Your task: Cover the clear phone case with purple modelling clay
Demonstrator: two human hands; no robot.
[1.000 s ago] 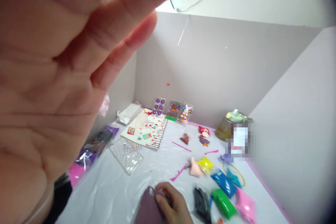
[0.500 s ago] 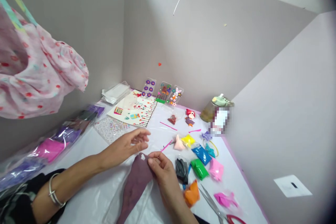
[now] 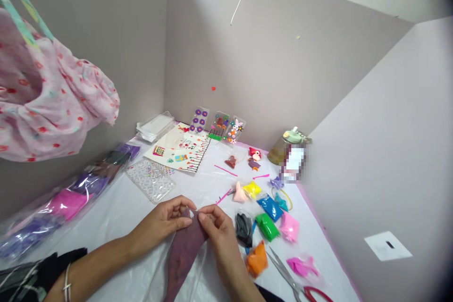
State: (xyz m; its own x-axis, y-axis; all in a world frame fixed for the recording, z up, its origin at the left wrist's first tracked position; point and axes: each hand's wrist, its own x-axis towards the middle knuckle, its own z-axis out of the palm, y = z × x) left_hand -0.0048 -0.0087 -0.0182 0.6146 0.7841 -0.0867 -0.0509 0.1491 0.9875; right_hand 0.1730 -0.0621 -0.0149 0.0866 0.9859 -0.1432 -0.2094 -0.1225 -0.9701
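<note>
over plastic (image 3: 116, 226), left hand (image 3: 163, 222) and right hand (image 3: 220, 236) pinching purple clay (image 3: 184, 255), probably

Clay packets (image 3: 268, 226) lie right of bagged clay (image 3: 184, 255).

Left wrist: a slim silver bangle (image 3: 66, 284), hanging loosely
Left sleeve: a black sleeve (image 3: 33, 271) with a pale, streaky print, ending partway along the forearm
Right sleeve: a dark sleeve (image 3: 268, 294), with only its edge showing at the bottom of the view
Hands: a bare left hand (image 3: 161, 222) and bare right hand (image 3: 221, 236), with short fingernails
</note>
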